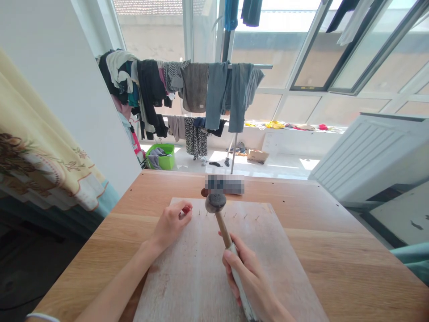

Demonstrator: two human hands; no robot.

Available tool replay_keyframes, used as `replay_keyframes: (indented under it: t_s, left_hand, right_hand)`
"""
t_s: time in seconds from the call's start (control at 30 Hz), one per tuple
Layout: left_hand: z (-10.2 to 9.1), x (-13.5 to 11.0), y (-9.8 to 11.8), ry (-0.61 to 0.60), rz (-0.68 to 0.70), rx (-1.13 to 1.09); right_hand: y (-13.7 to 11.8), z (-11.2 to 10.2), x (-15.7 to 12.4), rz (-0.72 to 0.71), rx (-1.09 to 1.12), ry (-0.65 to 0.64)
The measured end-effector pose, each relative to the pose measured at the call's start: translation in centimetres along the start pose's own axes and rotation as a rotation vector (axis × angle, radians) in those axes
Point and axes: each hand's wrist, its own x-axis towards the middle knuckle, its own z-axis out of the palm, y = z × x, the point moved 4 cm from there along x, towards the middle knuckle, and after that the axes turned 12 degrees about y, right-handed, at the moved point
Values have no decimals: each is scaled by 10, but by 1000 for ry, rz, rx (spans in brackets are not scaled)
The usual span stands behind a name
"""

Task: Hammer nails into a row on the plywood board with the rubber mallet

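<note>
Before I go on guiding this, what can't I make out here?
All in the head view:
Left hand: whether it holds anything, hidden by its curled fingers.
Nails: how deep they sit, too small.
Board: near edge cut off by the frame's bottom; patch behind the hammer hidden.
Pixelated item: blurred out.

Single head-worn view, forward and down across the table (335,255), apparently close.

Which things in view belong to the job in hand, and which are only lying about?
Belonging to the job:
- hammer, gripped in the right hand
- nails, standing in a row
- board beneath them

Apart from it:
- hanging clothes
- green basket
- cardboard box
</note>
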Motion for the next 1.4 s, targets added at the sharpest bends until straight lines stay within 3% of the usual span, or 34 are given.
replay_keyframes:
  t_s: [0.3, 0.6, 0.83, 1.4]
  left_hand:
    - [0, 0, -5, -36, -2, -45]
    - [1, -1, -6, -15, -28, -111]
    - [-2, 1, -1, 0, -13, -99]
    - [-2, 1, -5, 7, -24, -18]
  right_hand:
    - [-2, 2, 1, -3, -14, -12]
    - [-37, 30, 6, 14, -22, -43]
    - [-16, 46, 7, 32, -3, -96]
    - [-5, 42, 5, -22, -71, -135]
